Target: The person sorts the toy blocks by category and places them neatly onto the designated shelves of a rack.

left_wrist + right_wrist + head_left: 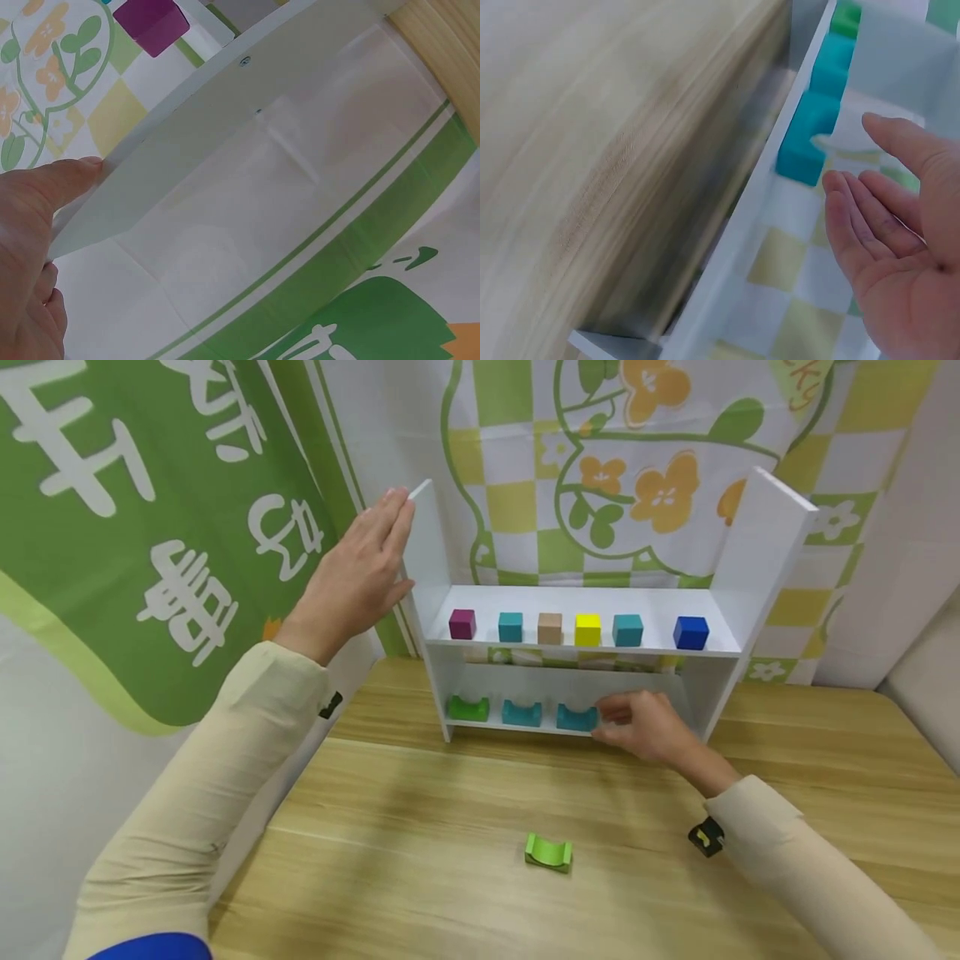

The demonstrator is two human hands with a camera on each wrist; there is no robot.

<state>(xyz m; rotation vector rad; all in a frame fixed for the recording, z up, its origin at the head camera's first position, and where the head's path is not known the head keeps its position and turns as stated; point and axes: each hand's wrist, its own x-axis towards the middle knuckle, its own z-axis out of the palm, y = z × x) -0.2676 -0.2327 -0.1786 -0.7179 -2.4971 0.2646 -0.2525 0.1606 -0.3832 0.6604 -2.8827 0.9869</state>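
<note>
In the head view my left hand [360,564] rests against the upper front of the white shelf's left side panel [427,539], fingers extended. The left wrist view has the thumb [79,169] at the panel's edge. My right hand [645,722] is at the lower shelf, beside the rightmost teal block with a curved notch [576,717]. In the right wrist view the thumb and fingers [847,217] are spread, with nothing between them, just off that block. Left of it sit another notched teal block [521,714] and a notched green block [468,709].
Several coloured cubes line the upper shelf, from a purple cube [462,624] to a dark blue cube [691,632]. A light green notched block [548,853] lies on the wooden table [420,893] in front. Patterned cloth [510,452] hangs behind the shelf.
</note>
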